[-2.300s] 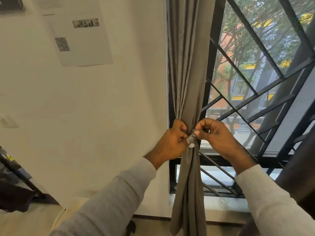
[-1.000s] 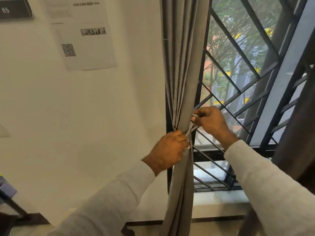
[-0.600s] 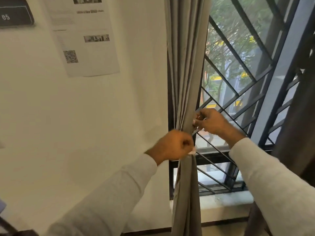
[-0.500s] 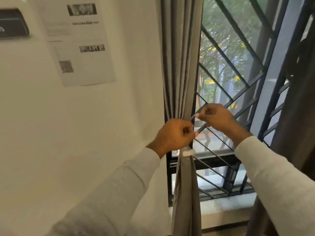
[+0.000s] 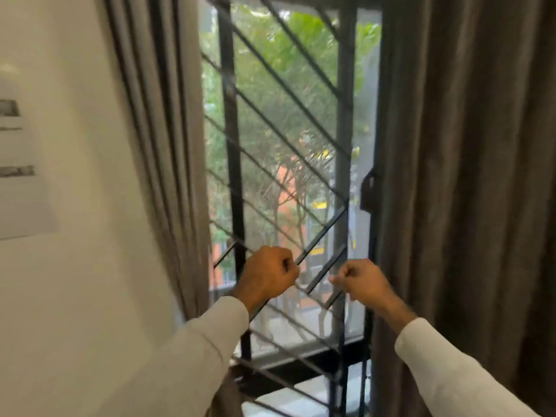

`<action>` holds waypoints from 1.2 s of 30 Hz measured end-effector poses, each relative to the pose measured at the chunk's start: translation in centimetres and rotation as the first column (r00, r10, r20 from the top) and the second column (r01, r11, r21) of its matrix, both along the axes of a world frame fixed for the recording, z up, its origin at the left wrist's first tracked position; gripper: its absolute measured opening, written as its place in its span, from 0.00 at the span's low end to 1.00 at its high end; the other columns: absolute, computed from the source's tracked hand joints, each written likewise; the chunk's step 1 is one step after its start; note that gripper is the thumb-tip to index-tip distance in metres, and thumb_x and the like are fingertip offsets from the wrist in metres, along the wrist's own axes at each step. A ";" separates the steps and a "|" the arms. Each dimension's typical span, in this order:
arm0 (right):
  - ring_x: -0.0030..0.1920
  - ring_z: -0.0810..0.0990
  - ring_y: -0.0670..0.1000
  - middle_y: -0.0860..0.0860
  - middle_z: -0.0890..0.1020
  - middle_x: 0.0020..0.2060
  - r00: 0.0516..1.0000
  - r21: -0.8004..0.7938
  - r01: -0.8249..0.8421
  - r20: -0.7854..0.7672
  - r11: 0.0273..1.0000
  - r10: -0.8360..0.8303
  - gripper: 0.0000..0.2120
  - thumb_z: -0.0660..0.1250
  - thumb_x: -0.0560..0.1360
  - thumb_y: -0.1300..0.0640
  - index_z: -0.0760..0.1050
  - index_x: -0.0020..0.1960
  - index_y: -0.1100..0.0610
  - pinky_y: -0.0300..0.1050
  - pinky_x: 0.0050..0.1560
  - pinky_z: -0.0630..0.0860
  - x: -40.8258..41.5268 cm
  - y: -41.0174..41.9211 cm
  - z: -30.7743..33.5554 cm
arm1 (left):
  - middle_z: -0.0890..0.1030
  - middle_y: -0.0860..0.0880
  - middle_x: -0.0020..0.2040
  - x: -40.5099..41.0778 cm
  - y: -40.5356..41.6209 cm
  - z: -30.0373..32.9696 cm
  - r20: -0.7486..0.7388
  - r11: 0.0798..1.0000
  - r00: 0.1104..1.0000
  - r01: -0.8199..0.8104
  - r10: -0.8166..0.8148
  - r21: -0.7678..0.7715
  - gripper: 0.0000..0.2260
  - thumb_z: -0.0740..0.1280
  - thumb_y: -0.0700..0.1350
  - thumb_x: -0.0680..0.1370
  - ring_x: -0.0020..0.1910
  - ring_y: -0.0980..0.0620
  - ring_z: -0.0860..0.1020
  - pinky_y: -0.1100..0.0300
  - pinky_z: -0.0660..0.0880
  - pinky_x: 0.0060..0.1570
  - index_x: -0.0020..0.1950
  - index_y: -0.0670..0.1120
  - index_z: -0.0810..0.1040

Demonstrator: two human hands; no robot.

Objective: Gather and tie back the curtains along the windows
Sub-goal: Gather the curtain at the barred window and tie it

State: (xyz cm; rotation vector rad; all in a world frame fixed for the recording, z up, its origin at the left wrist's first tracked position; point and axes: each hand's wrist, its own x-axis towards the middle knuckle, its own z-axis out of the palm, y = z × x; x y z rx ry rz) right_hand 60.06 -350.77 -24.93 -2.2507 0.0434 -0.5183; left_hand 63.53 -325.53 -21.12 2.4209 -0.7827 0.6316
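Curtains (image 5: 162,152) outside either fisted grip (image 5: 270,273)

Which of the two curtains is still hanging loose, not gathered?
The right curtain: it hangs wide in open folds beside the right hand. The left curtain narrows into a bunch.

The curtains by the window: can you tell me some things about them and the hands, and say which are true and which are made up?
1. A curtain hangs left of the window. True.
2. The left hand grips that curtain. False: it is curled in front of the window bars, apart from the curtain.
3. A darker curtain hangs on the right. True.
4. The right hand is spread flat. False: its fingers are curled.
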 end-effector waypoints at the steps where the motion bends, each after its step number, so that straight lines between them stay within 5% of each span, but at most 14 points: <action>1: 0.25 0.77 0.46 0.54 0.78 0.25 1.000 -0.020 -0.007 0.029 1.000 0.007 0.19 0.81 0.73 0.51 0.77 0.36 0.63 0.51 0.32 0.78 0.5 -2.3 1.3 | 0.78 0.50 0.32 0.7 -2.1 1.3 0.009 1.000 1.000 -0.009 0.009 0.008 0.13 0.65 0.58 0.72 0.37 0.44 0.80 0.48 0.80 0.38 0.35 0.49 0.75; 6: 0.23 0.78 0.48 0.54 0.81 0.25 0.984 -0.046 -0.005 0.179 0.999 0.013 0.16 0.80 0.75 0.54 0.77 0.34 0.58 0.43 0.31 0.77 1.9 -11.1 11.6 | 0.75 0.53 0.32 2.8 -11.2 10.2 0.098 0.999 0.995 -0.034 0.031 0.027 0.13 0.71 0.54 0.73 0.40 0.44 0.81 0.55 0.75 0.38 0.33 0.53 0.73; 11: 0.26 0.81 0.49 0.56 0.83 0.29 0.921 -0.089 0.006 0.389 0.996 0.029 0.14 0.79 0.75 0.52 0.78 0.37 0.58 0.43 0.32 0.78 1.5 -15.6 23.8 | 0.79 0.50 0.34 3.7 -16.7 22.0 0.306 0.999 0.951 -0.046 0.047 -0.012 0.14 0.68 0.58 0.72 0.39 0.43 0.81 0.50 0.79 0.40 0.36 0.48 0.76; 15: 0.29 0.81 0.47 0.51 0.83 0.30 0.792 -0.028 0.075 0.609 0.997 -0.042 0.13 0.78 0.76 0.49 0.79 0.38 0.53 0.44 0.33 0.79 1.3 -18.0 31.8 | 0.74 0.54 0.31 3.2 -19.6 30.4 0.521 0.997 0.852 -0.024 0.060 -0.076 0.14 0.66 0.58 0.76 0.37 0.43 0.79 0.52 0.75 0.37 0.36 0.50 0.73; 19: 0.36 0.84 0.48 0.49 0.84 0.35 0.681 0.038 0.146 0.721 0.989 -0.128 0.11 0.75 0.78 0.46 0.79 0.42 0.49 0.47 0.37 0.83 1.8 -18.9 38.6 | 0.79 0.50 0.35 2.3 -21.6 37.3 0.675 0.979 0.734 0.075 0.076 -0.192 0.09 0.63 0.50 0.84 0.35 0.46 0.78 0.52 0.74 0.35 0.49 0.48 0.78; 26: 0.46 0.84 0.51 0.48 0.82 0.45 0.574 -0.019 0.345 0.795 0.938 -0.195 0.06 0.72 0.79 0.46 0.75 0.48 0.44 0.56 0.48 0.85 3.3 -19.8 46.9 | 0.81 0.46 0.44 1.0 -23.9 46.7 0.752 0.926 0.604 0.058 0.265 -0.373 0.20 0.58 0.63 0.86 0.43 0.41 0.77 0.51 0.68 0.42 0.47 0.48 0.74; 32: 0.49 0.83 0.54 0.49 0.82 0.49 0.512 -0.004 0.528 0.800 0.849 -0.314 0.07 0.71 0.77 0.45 0.77 0.49 0.47 0.58 0.52 0.84 3.8 -19.6 48.9 | 0.84 0.41 0.56 1.7 -25.2 51.2 0.704 0.883 0.603 -0.001 0.375 -0.469 0.36 0.59 0.77 0.77 0.58 0.37 0.82 0.49 0.71 0.48 0.57 0.45 0.82; 36: 0.57 0.80 0.57 0.53 0.76 0.60 0.493 -0.057 0.608 0.809 0.792 -0.319 0.15 0.70 0.78 0.46 0.76 0.60 0.52 0.59 0.58 0.81 5.0 -19.8 49.4 | 0.82 0.39 0.62 1.7 -26.4 53.3 0.716 0.890 0.552 -0.118 0.427 -0.440 0.33 0.70 0.71 0.75 0.62 0.34 0.80 0.44 0.77 0.55 0.65 0.44 0.80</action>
